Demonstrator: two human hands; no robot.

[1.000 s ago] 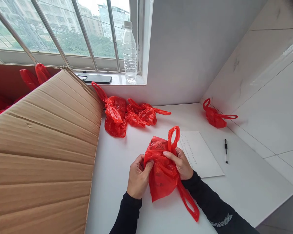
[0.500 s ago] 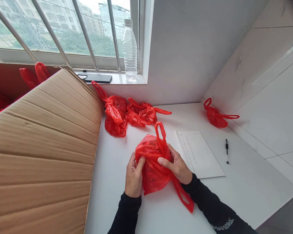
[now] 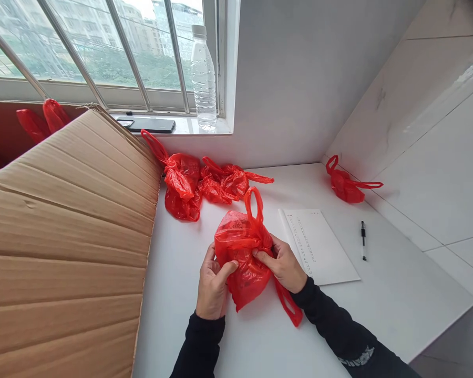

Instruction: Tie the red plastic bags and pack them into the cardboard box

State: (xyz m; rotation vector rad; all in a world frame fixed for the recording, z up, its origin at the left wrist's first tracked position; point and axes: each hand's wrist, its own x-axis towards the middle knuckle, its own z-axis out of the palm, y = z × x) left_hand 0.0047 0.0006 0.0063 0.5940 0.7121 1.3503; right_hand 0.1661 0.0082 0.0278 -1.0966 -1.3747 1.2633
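Note:
A red plastic bag with dark print is held above the white table between both hands. One handle loop sticks up at its top, and the other hangs down at the lower right. My left hand is closed on the bag's left side, thumb across the front and fingers behind. On the right side, near the gathered part, my right hand pinches the plastic with its thumb in front. What lies inside the bag is hidden by the red plastic.
A cardboard box with red bags inside stands at left. Several tied red bags lie by the wall, another bag at right. A notebook and pen lie right; a bottle and phone are on the windowsill.
The plastic looks more bunched near my right hand, and the hanging handle has swung up and left. My left thumb has shifted lower on the bag. The view has moved slightly.

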